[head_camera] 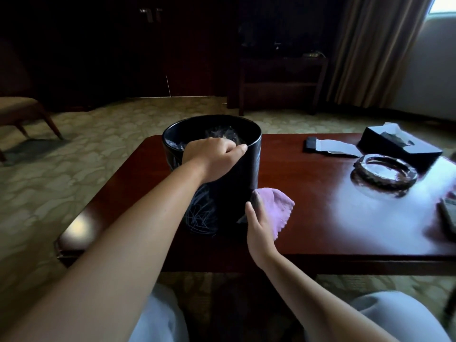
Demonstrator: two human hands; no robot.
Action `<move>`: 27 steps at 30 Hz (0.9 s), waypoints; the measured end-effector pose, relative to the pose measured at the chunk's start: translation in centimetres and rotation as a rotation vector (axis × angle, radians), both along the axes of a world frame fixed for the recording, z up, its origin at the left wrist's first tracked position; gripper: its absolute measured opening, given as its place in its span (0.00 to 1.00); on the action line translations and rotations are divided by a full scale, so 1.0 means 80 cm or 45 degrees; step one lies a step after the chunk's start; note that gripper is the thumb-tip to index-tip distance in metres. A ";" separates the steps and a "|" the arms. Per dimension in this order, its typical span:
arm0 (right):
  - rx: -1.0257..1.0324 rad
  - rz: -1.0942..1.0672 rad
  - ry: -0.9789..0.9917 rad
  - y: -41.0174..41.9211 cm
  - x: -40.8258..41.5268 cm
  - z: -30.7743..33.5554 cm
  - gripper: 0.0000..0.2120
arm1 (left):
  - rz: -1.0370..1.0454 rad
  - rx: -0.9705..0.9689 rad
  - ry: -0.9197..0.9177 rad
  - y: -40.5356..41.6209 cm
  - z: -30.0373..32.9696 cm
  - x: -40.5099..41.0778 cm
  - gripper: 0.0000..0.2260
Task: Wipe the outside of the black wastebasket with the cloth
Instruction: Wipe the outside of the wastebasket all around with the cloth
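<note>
Hands: left hand [217, 157] grips the black wastebasket [232, 183] rim at its 6 o'clock, fingers curled over the edge; right hand [259, 225] presses the purple cloth [276, 206] against the lower wall at 4 o'clock, fingers fairly straight. Wastebasket stands at the left of the red-brown surface [320, 218]. Wiping looks underway; white scratchy marks remain at 7 o'clock, far side unseen. Glass ashtray [385, 174] at 3 o'clock.
</note>
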State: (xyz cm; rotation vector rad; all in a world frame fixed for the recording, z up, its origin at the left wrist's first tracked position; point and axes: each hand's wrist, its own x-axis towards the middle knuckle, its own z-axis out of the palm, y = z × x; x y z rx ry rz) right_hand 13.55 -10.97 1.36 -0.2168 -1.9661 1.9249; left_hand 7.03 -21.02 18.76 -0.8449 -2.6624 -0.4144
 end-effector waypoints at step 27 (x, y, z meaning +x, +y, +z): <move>0.331 0.123 -0.397 0.014 0.012 -0.060 0.28 | 0.335 -0.068 -0.459 0.057 0.020 0.002 0.27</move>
